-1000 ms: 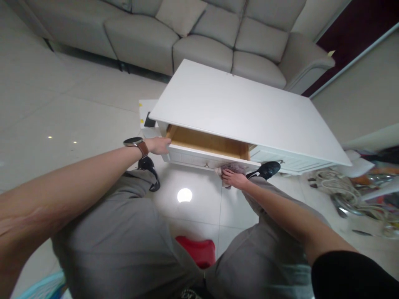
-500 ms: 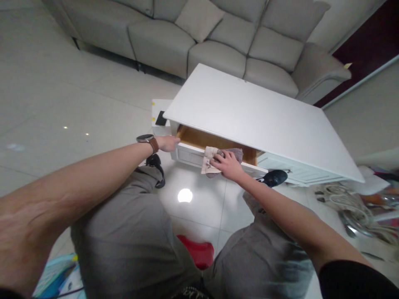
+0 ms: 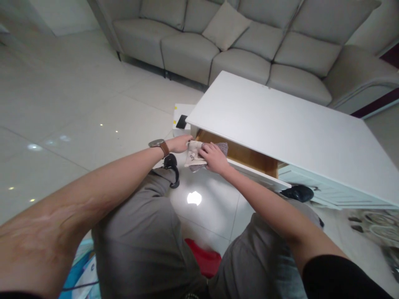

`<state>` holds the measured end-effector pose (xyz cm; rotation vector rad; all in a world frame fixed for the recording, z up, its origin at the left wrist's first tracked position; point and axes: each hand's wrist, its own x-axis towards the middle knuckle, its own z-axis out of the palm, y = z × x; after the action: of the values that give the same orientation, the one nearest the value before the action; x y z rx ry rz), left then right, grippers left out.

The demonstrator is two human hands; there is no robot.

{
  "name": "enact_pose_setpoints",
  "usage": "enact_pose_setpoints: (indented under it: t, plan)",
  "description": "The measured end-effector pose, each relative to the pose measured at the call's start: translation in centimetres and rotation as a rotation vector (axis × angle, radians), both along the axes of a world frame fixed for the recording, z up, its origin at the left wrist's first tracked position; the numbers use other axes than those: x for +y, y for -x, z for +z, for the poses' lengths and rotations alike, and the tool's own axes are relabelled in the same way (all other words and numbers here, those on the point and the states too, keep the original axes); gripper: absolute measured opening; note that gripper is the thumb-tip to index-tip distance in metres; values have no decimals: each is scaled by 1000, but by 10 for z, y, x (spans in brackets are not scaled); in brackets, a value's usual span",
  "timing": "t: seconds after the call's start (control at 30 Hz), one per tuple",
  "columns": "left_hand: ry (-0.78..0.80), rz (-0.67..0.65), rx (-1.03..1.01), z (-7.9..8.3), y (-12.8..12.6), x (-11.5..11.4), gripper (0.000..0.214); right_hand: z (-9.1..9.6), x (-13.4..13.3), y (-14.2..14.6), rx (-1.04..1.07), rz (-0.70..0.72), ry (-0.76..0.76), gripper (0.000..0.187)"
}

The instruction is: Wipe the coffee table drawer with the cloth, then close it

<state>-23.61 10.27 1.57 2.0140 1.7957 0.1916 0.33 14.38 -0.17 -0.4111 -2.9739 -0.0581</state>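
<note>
A home living room: a grey sectional sofa (image 3: 249, 45), white coffee table (image 3: 280, 124), glossy tiled floor (image 3: 62, 116).

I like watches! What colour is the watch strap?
Brown; the watch strap shows best in the head view.

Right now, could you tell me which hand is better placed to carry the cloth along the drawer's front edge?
Probably the right hand: it presses the cloth on the front edge of the drawer, while the left hand only rests at its left corner.
</note>
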Motion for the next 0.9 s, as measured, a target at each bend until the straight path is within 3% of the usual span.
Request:
enact_pose_setpoints:
  t: [0.17,0.27,0.4,0.47,0.57,0.7,0.9]
  plan:
    - [-49,71,-71,2,-1,3,63,18,9,-14,23,-180,160,38]
    - [-62,105,-96,4,-5,9,62,35,16,-32,154,-304,347,35]
    - [-19,171,-302,18,-24,14,52,64,26,-62,668,-510,842,32]
    - [70,201,-562,30,-42,13,50,78,28,-77,876,-535,1138,37]
    - [278,121,-987,48,-77,6,55,92,25,-97,943,-517,1454,43]
    - [383,46,-1299,59,-121,3,62,95,17,-113,927,-534,1554,47]
    - [240,285,-1353,58,-144,24,70,93,11,-117,950,-557,1522,52]
